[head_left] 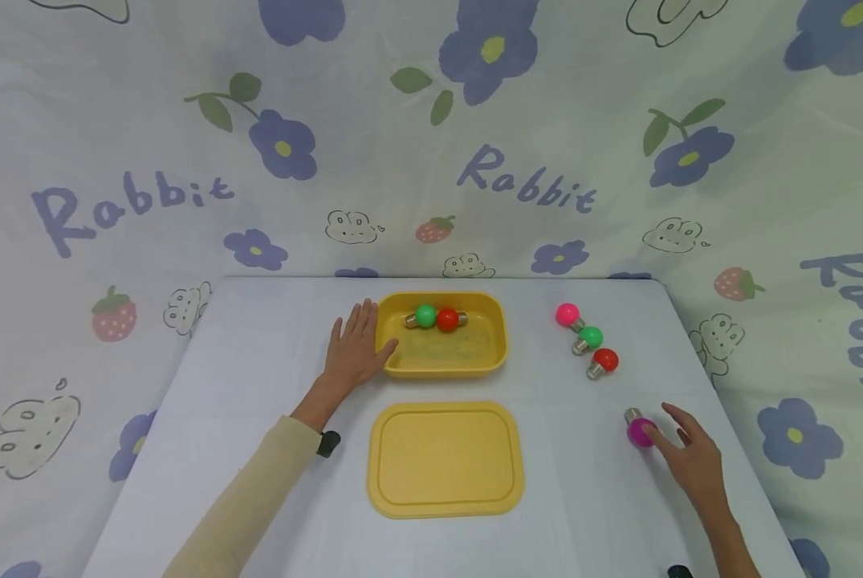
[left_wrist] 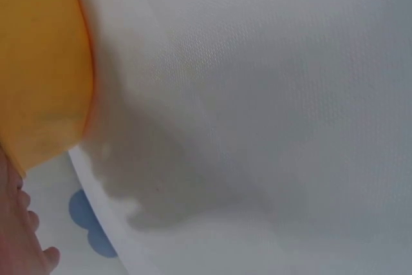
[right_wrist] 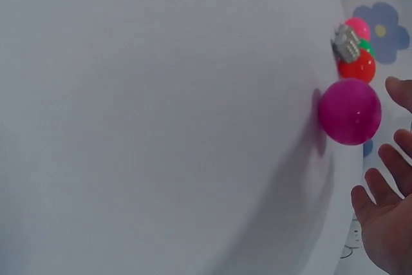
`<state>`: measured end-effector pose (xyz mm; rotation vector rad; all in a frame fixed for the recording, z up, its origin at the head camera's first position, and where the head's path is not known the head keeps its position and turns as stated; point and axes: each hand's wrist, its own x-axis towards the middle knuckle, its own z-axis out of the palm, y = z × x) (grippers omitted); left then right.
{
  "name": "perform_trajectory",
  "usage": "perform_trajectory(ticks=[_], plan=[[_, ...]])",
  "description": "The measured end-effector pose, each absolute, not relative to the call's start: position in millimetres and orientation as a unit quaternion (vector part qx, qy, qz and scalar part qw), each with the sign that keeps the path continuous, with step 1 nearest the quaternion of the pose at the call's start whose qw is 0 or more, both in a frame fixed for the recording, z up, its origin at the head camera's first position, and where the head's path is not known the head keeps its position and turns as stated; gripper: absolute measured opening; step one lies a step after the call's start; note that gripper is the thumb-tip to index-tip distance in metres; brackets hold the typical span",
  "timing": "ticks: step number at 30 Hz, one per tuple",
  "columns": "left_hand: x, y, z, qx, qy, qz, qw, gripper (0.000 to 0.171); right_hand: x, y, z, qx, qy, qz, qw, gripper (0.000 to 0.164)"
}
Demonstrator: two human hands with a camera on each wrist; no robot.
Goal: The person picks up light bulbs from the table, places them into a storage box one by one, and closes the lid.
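Observation:
My left hand lies against the left side of a yellow plastic box, fingers straight and thumb over its rim. Inside the box are a green light bulb and a red light bulb, their metal bases pointing apart. At the right, my right hand is beside a purple light bulb, fingers spread and loosely bent. In the right wrist view a gap shows between the fingers and the purple bulb, which rests on the white table. The left wrist view shows the box's side and part of the hand.
A flat yellow lid lies in front of the box. Behind the purple bulb, a pink bulb, another green bulb and another red bulb lie in a slanting row. A patterned cloth hangs beyond the table's back edge.

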<state>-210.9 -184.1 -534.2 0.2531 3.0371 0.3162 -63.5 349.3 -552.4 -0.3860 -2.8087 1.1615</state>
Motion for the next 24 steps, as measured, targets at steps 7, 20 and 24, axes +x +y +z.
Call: perform_trajectory(ticks=[7,20,24], plan=[[-211.5,-184.9,-535.7,0.082,0.991,0.099,0.040,0.084,-62.1,347.8,-568.0,-0.136,-0.903,0.407,0.024,0.064],[-211.9,-183.6,-533.0,0.086,0.991,0.102,0.035,0.085,-62.4,347.2,-572.8,-0.162,-0.906,0.391,0.004,0.065],[-211.9,-183.7,-533.2,0.086,0.991,0.098,0.036,0.085,-61.2,347.4,-573.9,-0.161,-0.907,0.390,0.010,0.064]])
